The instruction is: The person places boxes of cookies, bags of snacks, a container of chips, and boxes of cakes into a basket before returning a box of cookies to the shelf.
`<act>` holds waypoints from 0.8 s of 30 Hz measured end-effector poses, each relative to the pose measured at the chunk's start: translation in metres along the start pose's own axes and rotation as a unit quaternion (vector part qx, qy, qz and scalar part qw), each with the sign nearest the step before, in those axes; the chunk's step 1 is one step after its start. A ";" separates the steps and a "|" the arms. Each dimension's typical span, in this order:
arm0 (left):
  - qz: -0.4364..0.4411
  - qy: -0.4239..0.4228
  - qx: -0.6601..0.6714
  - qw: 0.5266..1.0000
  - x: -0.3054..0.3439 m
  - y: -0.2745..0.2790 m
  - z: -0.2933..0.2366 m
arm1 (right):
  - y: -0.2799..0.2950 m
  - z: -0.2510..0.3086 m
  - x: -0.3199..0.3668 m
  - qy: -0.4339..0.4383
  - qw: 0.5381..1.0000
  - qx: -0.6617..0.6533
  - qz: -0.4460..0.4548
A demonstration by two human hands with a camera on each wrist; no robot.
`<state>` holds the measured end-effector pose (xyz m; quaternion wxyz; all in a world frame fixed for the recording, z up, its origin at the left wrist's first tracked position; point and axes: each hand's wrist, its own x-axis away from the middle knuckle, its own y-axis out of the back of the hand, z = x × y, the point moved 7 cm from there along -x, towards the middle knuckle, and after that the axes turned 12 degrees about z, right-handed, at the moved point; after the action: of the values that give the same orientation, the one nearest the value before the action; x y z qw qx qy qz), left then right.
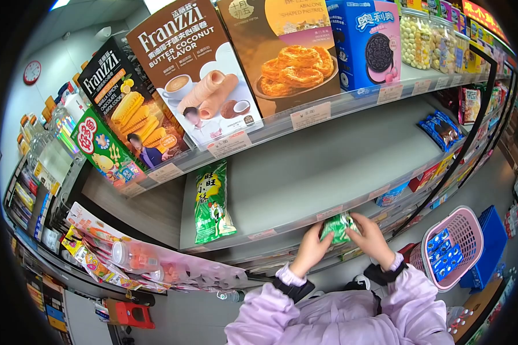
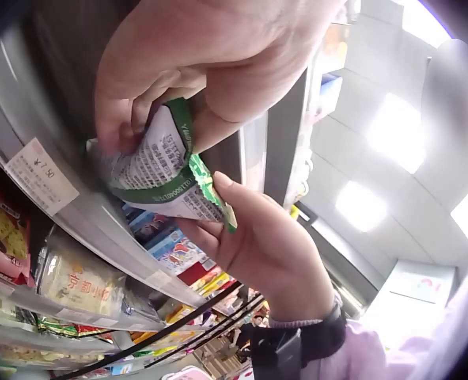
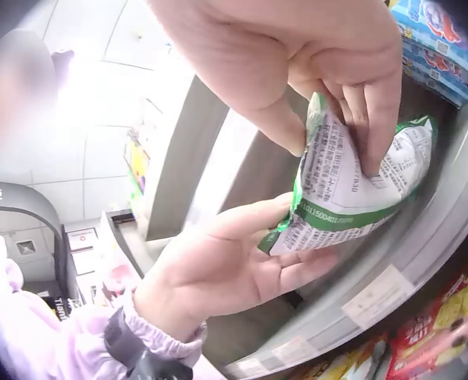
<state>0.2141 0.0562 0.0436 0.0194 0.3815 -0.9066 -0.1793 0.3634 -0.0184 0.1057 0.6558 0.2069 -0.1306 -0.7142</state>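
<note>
I have the green packet in both hands at the front edge of the grey shelf, just above its price-label strip. My left hand has its fingers curled round one end. My right hand pinches the other end, with the thumb on the packet's edge and the fingertips pressed into its face. Both hands are clamped on it and close together, with only the packet between them.

As I judge it, the work is partway done. The packet is up at shelf height, but it is not yet lying on the shelf and neither hand has let go. A second green packet of the same sort lies flat on the shelf, well to the left of my hands, and most of the shelf between is bare. A pink basket stands down to the right of the shelf with blue packets in it.

The packet is a soft foil pouch. It looks green from above, while the side facing my wrists is a white panel of small black print with a green border. It is crumpled and buckled where my fingers press, so it gives easily in the grip. I cannot tell how full it is.
</note>
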 end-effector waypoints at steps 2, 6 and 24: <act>0.011 0.000 0.023 1.000 0.027 0.004 -0.034 | -0.005 0.016 0.025 -0.008 0.997 -0.070 0.039; 0.085 0.021 -0.052 0.995 0.079 0.007 -0.097 | -0.007 0.055 0.070 -0.011 0.984 -0.136 0.118; -0.036 -0.254 -0.307 0.917 0.130 0.054 -0.259 | 0.030 0.216 0.090 0.228 0.961 0.138 0.074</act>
<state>0.1295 -0.0802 0.2914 -0.1018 0.3307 -0.7673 -0.5399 0.2840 -0.1288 0.2980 0.6841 0.4422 -0.0901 -0.5731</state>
